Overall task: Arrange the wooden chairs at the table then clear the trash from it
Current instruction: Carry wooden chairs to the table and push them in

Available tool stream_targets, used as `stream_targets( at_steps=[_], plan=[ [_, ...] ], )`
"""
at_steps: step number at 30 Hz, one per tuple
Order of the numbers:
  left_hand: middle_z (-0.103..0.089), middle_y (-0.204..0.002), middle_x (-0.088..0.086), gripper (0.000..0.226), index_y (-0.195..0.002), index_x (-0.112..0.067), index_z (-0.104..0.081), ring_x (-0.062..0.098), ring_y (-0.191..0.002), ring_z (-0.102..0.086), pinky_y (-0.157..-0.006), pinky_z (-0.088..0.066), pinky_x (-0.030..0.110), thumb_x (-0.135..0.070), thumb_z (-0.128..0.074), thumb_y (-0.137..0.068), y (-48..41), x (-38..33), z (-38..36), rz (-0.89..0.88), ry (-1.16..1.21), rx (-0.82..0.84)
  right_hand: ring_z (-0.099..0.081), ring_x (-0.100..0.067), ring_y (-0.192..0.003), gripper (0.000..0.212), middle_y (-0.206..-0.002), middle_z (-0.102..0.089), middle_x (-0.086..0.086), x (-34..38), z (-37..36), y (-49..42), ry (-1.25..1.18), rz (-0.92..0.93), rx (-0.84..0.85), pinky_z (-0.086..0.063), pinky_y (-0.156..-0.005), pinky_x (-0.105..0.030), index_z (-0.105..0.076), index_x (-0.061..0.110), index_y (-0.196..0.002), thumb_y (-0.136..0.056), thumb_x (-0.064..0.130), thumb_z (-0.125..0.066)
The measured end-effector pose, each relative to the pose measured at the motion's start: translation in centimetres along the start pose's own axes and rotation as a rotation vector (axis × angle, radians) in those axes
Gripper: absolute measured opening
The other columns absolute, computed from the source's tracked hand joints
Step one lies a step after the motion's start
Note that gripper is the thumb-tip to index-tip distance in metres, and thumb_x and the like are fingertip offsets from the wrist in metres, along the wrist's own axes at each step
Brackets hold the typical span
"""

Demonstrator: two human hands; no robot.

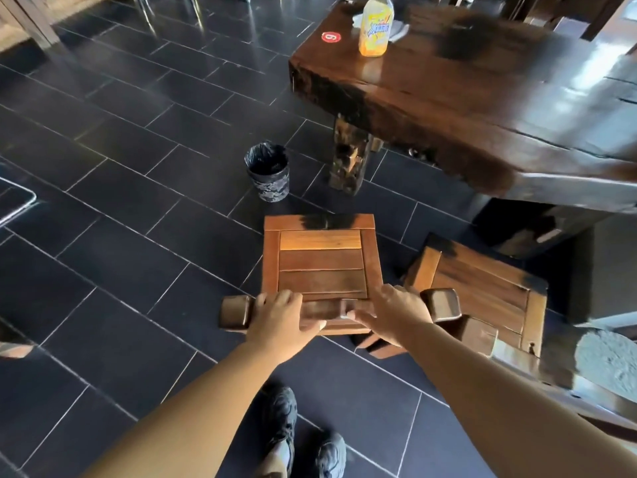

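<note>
I'm seeing open floor (138, 188) lying to the left; the bin (269, 172) and table leg (348, 157) are blocking ahead, second chair (482, 288) crowding my right.

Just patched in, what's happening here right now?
A person has both hands, the left hand and right hand, on the backrest of a wooden chair standing short of the table. A second chair sits to its right. A yellow bottle and white paper are on the table, and a lined bin stands on the floor nearby.
</note>
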State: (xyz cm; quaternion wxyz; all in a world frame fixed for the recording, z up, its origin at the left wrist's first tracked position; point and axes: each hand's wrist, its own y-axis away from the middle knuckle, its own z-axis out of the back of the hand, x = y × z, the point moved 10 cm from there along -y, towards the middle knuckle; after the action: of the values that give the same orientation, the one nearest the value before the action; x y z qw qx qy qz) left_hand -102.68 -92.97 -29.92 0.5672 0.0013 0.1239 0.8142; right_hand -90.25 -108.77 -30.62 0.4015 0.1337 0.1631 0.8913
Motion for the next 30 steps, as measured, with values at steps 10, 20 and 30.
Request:
stream_targets(
  at_steps=[10, 20, 30],
  plan=[
    [-0.062, -0.079, -0.002, 0.056, -0.079, -0.02, -0.058, 0.026, -0.076, -0.057, -0.074, -0.037, 0.042, -0.075, -0.052, -0.076, -0.35, 0.23, -0.59, 0.004, -0.097, -0.305, -0.059, -0.026, -0.099, 0.08, -0.1, -0.066, -0.001, -0.12, -0.49, 0.0, 0.119, 0.052, -0.191, -0.044, -0.092, -0.04, -0.059, 0.02, -0.105, -0.076, 0.087, -0.028],
    [-0.059, -0.074, -0.003, 0.06, -0.075, -0.021, -0.055, 0.027, -0.072, -0.056, -0.073, -0.037, 0.042, -0.08, -0.047, -0.077, -0.18, 0.26, -0.22, -0.014, -0.034, -0.332, -0.063, -0.029, -0.076, 0.083, -0.078, -0.065, -0.003, -0.17, -0.6, -0.16, 0.119, 0.086, -0.332, -0.05, -0.074, -0.042, -0.065, 0.014, -0.091, -0.075, 0.087, -0.03],
    [-0.06, -0.073, -0.004, 0.059, -0.075, -0.022, -0.056, 0.025, -0.073, -0.058, -0.073, -0.037, 0.042, -0.08, -0.05, -0.077, -0.5, 0.27, -0.13, -0.037, -0.015, -0.316, -0.066, -0.027, -0.088, 0.076, -0.091, -0.071, -0.002, -0.24, -0.33, -0.03, 0.076, 0.029, -0.263, -0.049, -0.086, -0.039, -0.066, 0.017, -0.096, -0.074, 0.085, -0.044]
  ],
)
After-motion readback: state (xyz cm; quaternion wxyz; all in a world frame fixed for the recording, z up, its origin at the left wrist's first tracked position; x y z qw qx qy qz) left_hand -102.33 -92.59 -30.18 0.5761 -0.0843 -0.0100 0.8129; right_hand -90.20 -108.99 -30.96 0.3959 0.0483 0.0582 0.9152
